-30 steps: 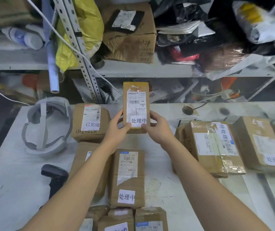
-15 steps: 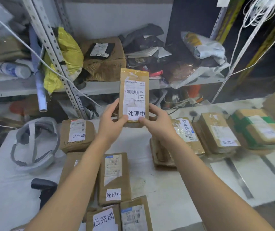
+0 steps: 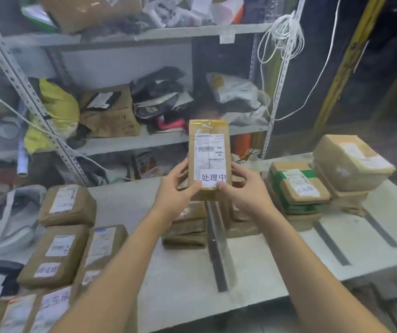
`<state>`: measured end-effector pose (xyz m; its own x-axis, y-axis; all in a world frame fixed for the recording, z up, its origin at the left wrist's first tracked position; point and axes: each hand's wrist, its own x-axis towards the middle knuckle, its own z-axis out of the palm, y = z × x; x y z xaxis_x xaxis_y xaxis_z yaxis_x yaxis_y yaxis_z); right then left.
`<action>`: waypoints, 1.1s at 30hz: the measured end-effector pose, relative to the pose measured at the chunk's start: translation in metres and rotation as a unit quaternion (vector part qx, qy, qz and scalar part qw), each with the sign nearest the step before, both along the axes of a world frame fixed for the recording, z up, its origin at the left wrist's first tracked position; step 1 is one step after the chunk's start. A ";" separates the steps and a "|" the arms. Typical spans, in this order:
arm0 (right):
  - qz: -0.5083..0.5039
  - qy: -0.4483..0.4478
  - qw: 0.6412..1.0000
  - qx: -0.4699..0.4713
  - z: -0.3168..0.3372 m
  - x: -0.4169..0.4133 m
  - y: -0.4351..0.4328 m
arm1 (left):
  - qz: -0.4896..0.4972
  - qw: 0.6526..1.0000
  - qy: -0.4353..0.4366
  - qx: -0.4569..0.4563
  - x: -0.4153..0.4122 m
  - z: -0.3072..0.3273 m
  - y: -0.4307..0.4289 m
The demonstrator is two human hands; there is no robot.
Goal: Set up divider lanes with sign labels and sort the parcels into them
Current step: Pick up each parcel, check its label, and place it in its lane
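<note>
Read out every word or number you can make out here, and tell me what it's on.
"处理中": white sticker on the parcel held between the left hand and right hand.
"MX", "MXR", "02": shipping label on that parcel.
Barcode digits and fine print on that label: too small to read.
Stickers on the table parcels: too blurred to read.

Bare desk (image 3: 180, 280) runs from the near edge inward between the parcels (image 3: 55, 258) crowding the left side and the low middle stack (image 3: 185, 229). Toward the right edge, flat divider strips (image 3: 216, 255) leave open lanes between them. The far right corner is blocked by taller stacks (image 3: 351, 164), and a shelf rack (image 3: 130, 143) walls the far edge.
</note>
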<state>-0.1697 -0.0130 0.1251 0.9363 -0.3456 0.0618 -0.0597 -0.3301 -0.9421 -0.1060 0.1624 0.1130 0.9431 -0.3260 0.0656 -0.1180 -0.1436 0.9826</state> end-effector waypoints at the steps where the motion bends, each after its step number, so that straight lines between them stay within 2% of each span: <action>1: -0.003 0.001 1.000 -0.010 0.000 -0.008 -0.016 | -0.012 1.000 0.005 -0.002 -0.006 -0.002 -0.015; 8: -0.035 0.004 0.999 -0.024 -0.010 -0.030 -0.084 | -0.034 0.999 0.038 0.018 -0.015 -0.015 -0.089; 17: -0.026 0.083 0.996 -0.028 -0.038 0.018 -0.123 | 0.001 0.999 0.046 0.028 0.026 -0.056 -0.142; 21: -0.028 0.123 0.991 -0.049 -0.048 0.035 -0.132 | 0.018 0.997 0.065 0.046 0.036 -0.072 -0.153; 30: -0.012 0.136 0.989 -0.060 -0.062 0.044 -0.149 | 0.040 0.993 0.076 0.085 0.034 -0.083 -0.159; 33: -0.010 0.108 0.992 -0.061 -0.053 0.039 -0.155 | 0.107 0.986 0.050 0.120 0.027 -0.074 -0.154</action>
<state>-0.1308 -0.1676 0.0718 0.9255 -0.3660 -0.0970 -0.2635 -0.4385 -0.8593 -0.0795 0.0083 0.0388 0.9899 -0.1131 -0.0856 0.0358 -0.3848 0.9223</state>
